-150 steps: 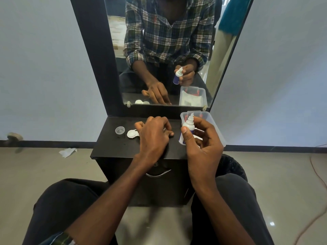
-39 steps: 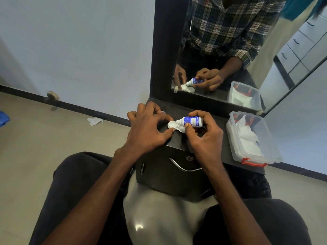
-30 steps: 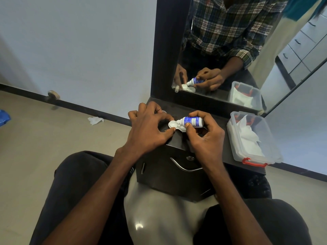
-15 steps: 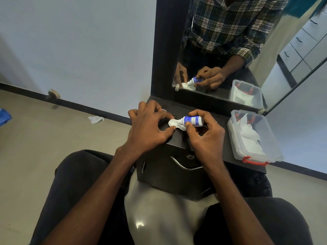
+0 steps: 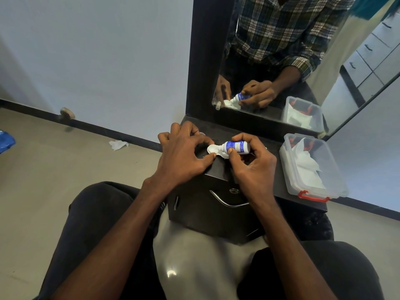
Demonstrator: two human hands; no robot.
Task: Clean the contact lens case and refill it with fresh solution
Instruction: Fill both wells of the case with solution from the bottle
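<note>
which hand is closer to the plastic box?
Right. The right hand holds the bottle just left of the box, with a gap of bare cabinet top between. The left hand is farther left, steadying the lens case.

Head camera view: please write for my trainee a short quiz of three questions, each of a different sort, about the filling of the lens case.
1. True or false: the solution bottle stands upright on the cabinet top.
2. Which hand holds the bottle? A) left hand B) right hand C) neither
3. Fill in: the nozzle points at the white ____.

Key:
1. False. It is tipped sideways, its nozzle toward the person's left.
2. B. The right hand grips it, while the left hand steadies the contact lens case.
3. Contact lens case. The clear plastic box with tissue sits apart, to the right.
</note>
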